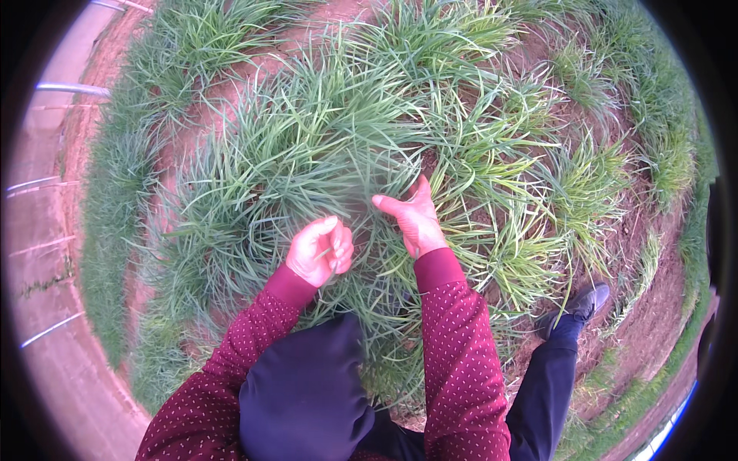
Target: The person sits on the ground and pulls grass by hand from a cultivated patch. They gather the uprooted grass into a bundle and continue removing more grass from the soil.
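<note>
Rows of leafy green plants with long, narrow, grass-like blades [311, 127] fill the ground before me. My left hand [323, 248] is curled at the centre, just above the blades, with a thin green blade or stem between its fingers. To its right, my right hand [412, 216] reaches into the leaves with thumb and forefinger spread apart; its other fingers are partly hidden, and I see nothing held in it. Yellower blades [513, 230] stand right of that hand.
Reddish bare soil [216, 104] shows between the rows. My shoe [585, 302] rests on the ground at the right, beside the plants. My dark-clad knee [305, 392] is bent below my left hand. At the far left runs a pale strip crossed by metal poles [72, 88].
</note>
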Demonstrator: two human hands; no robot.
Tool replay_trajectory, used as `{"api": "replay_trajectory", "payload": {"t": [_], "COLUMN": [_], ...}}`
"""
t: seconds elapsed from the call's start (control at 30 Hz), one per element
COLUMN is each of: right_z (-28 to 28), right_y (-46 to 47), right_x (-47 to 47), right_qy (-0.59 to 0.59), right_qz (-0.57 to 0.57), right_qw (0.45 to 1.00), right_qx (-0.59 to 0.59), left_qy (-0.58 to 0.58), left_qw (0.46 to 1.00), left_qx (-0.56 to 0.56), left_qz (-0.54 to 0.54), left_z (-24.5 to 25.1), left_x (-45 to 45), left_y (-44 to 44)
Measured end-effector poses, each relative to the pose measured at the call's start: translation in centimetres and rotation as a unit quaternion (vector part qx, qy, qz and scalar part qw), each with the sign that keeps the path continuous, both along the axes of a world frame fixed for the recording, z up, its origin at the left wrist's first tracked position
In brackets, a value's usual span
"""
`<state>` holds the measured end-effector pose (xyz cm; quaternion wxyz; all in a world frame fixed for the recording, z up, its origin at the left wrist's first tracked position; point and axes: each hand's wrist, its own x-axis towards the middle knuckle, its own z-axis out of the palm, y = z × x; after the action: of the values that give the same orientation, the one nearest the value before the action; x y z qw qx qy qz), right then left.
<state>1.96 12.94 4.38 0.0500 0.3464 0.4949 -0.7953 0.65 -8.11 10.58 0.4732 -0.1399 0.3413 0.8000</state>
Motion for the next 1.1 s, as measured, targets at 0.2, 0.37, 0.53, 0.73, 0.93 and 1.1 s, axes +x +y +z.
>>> {"api": "replay_trajectory", "payload": {"t": [0.2,0.37,0.53,0.73,0.93,1.1], "right_z": [-1.2,-3.3,-4.6,-4.5,-4.2,-3.4], "right_y": [-1.6,-2.1,-2.5,-2.5,-0.8,-0.5], "right_x": [-0.4,0.3,1.9,2.7,5.8,6.7], "right_qy": [-0.058,-0.066,-0.033,0.008,0.016,0.066], "right_qz": [0.15,0.164,0.152,0.161,0.125,0.125], "right_qw": [0.942,0.968,0.982,0.983,0.99,0.99], "right_qx": [0.295,0.178,0.11,0.086,-0.065,-0.03], "left_qy": [-0.008,0.029,0.054,0.054,0.02,0.077], "left_qw": [0.999,0.998,0.996,0.993,0.964,0.96], "left_qx": [0.03,-0.01,-0.051,-0.104,-0.264,-0.261], "left_qz": [-0.035,-0.052,-0.04,-0.023,0.015,-0.065], "left_z": [-0.2,0.0,-0.6,-1.0,-1.8,-1.5], "left_x": [1.2,1.1,0.8,-0.5,-1.5,-2.7], "left_y": [1.8,2.0,1.6,0.6,0.7,1.4]}}
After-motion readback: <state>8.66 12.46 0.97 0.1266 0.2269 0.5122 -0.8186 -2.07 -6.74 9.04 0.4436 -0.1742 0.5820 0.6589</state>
